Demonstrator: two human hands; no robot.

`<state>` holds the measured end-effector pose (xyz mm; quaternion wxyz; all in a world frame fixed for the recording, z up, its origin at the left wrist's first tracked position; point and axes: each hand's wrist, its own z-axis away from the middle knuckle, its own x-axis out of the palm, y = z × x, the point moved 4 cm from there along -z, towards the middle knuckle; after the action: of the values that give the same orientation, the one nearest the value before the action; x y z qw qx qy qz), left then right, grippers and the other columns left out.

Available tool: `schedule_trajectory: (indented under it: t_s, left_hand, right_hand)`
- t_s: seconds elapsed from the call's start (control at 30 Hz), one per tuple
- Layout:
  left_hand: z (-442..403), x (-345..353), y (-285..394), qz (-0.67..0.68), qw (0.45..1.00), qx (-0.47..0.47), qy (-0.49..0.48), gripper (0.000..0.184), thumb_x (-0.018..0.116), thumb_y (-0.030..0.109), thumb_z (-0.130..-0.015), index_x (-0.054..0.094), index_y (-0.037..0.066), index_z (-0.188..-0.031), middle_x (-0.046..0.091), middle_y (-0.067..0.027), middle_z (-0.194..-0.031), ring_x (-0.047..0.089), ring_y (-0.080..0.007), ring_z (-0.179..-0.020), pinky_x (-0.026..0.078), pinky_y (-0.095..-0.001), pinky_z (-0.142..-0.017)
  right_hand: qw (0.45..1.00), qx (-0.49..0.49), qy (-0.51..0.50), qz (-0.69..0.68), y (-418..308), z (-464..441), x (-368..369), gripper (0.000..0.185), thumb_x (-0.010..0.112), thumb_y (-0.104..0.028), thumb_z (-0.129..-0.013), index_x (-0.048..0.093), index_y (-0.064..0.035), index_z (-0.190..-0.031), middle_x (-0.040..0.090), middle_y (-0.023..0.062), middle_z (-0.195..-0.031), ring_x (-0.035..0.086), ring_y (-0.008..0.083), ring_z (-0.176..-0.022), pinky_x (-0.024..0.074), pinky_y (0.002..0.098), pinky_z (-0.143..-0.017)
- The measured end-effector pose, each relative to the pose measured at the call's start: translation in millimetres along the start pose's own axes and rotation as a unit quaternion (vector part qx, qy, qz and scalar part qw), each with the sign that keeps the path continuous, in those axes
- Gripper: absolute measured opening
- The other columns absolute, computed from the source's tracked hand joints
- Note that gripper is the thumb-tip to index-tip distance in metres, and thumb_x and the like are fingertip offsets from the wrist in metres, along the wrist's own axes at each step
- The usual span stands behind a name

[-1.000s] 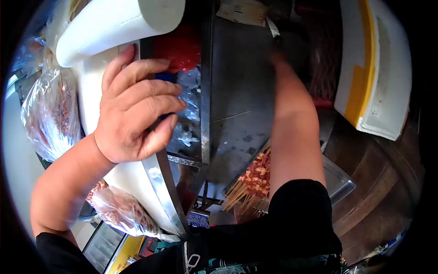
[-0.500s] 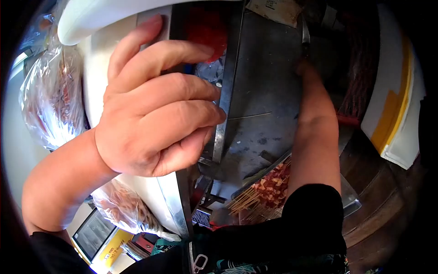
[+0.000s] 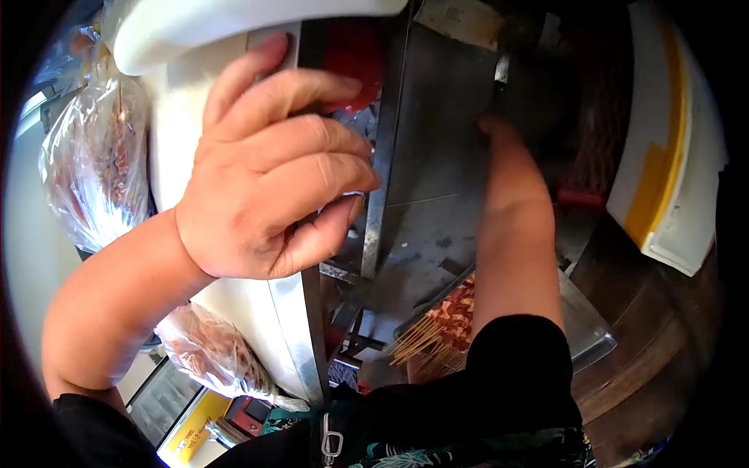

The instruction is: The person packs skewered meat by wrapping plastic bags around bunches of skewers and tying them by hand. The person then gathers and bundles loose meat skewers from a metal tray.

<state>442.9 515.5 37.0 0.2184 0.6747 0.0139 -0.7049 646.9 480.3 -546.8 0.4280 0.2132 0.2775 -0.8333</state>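
Note:
My left hand [image 3: 273,168] hangs over the edge of the white surface at the left, its fingers loosely bent and apart, with nothing seen in them. Farther off, my right hand [image 3: 493,123] is dim and partly blurred, closed round the dark handle of a knife [image 3: 501,70]. The short bright blade points away, over the grey metal surface [image 3: 429,156], just below a pale paper packet [image 3: 460,22]. Skewered meat [image 3: 451,316] lies on a tray beneath my right forearm, partly hidden by it.
Clear bags of skewers lie at the left, one upper [image 3: 105,164] and one lower [image 3: 211,351]. A red bag [image 3: 355,66] sits behind my left fingers. A white foam box with yellow tape [image 3: 663,156] stands at the right. A metal rail [image 3: 374,210] runs between the surfaces.
The view has shifted. My right hand and the knife have come a little nearer, away from the paper packet. My left hand looks larger than a second ago and stays open.

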Motion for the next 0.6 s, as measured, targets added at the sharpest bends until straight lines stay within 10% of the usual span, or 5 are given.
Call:
schedule_trajectory:
  t_s: [0.53, 0.6]
  left_hand:
    - [-6.4, 14.9, 4.6, -0.143, 0.985, 0.056, -0.077, 0.013, 0.062, 0.014, -0.07, 0.067, 0.01, -0.082, 0.066, -0.0054, -0.088, 0.056, -0.0332, -0.102, 0.025, -0.0504, -0.103]
    - [-0.8, 28.1, -7.7, 0.13, 0.941, 0.107, 0.295, 0.013, 0.062, 0.014, -0.07, 0.066, 0.011, -0.082, 0.066, -0.0054, -0.089, 0.055, -0.0331, -0.102, 0.025, -0.0498, -0.102]
  right_hand:
    - [0.999, 0.004, -0.028, -0.032, -42.8, 32.3, 12.8, 0.052, 0.059, -0.036, -0.082, 0.053, -0.0065, -0.125, 0.048, 0.0169, -0.132, 0.048, 0.0322, -0.121, 0.0375, 0.0436, -0.101]
    - [0.998, 0.005, -0.033, -0.044, -45.0, 29.4, 21.3, 0.053, 0.061, -0.038, -0.079, 0.056, -0.0066, -0.121, 0.05, 0.0173, -0.129, 0.049, 0.031, -0.12, 0.0375, 0.0424, -0.101]
